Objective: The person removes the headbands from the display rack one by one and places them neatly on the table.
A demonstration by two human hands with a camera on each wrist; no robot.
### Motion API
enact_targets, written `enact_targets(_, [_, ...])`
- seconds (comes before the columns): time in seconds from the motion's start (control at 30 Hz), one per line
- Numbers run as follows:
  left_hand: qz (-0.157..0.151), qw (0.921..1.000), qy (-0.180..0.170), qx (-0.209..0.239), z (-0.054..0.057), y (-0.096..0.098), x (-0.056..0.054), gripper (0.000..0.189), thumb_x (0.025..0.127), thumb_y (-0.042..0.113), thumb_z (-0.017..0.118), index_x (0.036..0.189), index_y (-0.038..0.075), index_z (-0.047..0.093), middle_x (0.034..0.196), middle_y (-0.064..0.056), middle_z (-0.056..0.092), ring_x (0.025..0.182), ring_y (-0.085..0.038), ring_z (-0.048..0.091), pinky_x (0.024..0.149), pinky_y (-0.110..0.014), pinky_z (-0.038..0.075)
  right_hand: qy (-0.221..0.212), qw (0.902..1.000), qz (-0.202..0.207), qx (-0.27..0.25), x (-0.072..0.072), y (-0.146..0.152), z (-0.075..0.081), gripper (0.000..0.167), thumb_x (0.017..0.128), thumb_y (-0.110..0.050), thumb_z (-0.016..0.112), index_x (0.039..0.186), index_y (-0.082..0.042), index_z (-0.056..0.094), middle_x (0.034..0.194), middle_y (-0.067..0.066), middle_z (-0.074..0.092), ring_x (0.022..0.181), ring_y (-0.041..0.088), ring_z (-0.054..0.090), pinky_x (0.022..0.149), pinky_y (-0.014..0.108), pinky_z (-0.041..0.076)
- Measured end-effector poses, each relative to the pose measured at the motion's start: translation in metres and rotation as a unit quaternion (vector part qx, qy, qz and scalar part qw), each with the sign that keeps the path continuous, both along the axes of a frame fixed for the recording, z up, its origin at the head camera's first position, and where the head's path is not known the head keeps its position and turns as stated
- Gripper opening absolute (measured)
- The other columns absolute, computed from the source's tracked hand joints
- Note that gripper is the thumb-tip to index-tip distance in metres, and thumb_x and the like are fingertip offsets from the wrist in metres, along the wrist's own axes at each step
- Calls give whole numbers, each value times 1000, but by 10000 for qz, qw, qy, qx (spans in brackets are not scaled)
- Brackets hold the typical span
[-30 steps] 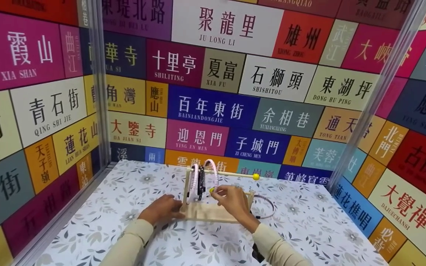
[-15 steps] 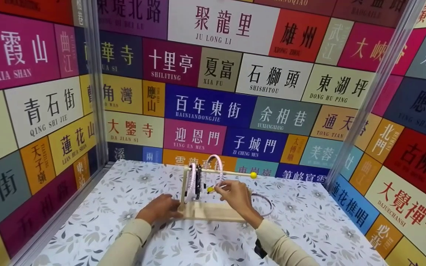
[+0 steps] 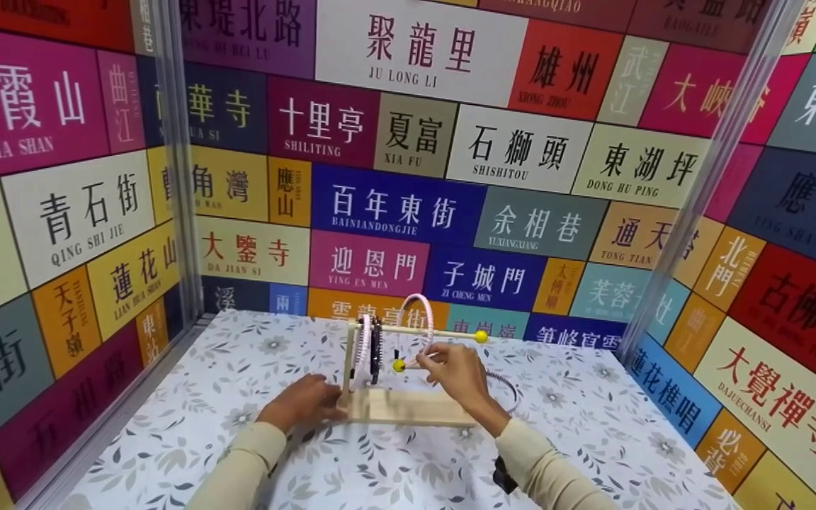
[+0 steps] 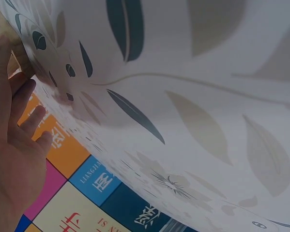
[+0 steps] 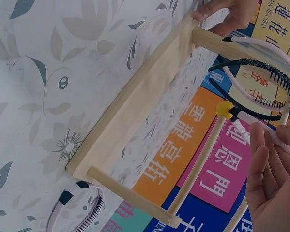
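A wooden headband stand has an upper rod and a lower rod, each tipped with a yellow ball. My right hand pinches a pink headband near one end; its arch overlaps the upper rod in the head view. In the right wrist view, its black tip sits right beside the lower rod's yellow ball. A pink headband and black headbands hang at the upper rod's left. My left hand holds the stand's left end, thumb and finger at the wood.
Another headband with dark tips lies on the table beside the stand's right end. The table's leaf-patterned cloth reaches back to walls of coloured panels with lettering. Metal posts stand at the corners.
My right hand has shifted right with the pink headband, from around the lower yellow ball to just right of it. The left hand stays at the stand's end; the view has turned slightly.
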State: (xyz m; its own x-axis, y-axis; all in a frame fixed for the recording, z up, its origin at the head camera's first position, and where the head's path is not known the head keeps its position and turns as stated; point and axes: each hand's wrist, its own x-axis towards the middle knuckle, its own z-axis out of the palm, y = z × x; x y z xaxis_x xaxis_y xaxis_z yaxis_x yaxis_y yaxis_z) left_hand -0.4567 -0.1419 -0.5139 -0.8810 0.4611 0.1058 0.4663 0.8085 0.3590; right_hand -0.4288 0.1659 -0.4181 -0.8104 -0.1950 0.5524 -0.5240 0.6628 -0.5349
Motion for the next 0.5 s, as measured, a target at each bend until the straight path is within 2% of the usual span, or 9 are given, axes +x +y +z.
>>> enact_targets(0.23, [10,10000,10,33,1,-1,0,42,90,39,80,124,14,75,102,-2,68,93,-19,57,90,-47,52,22,10000,-85,9,-1,8,5,12,94,-29,78,92,-18,80,79,-2,79,53,5,67,40,25,42])
enact_targets(0.37, [-106,9997,182,111,1,-1,3,41,90,36,80,122,10,75,101,-5,68,93,-21,58,89,-48,52,-28,9999,-158,-21,-1,15,9,10,95,-29,78,92,-20,81,80,-2,79,56,11,70,39,25,38])
enact_targets(0.5, [-229,9990,363,112,0,-1,3,39,91,35,80,119,9,76,100,-5,69,93,-22,59,89,-48,53,-33,9998,-214,-22,-2,23,14,10,95,-26,77,90,-19,81,85,-1,80,59,17,72,40,26,42])
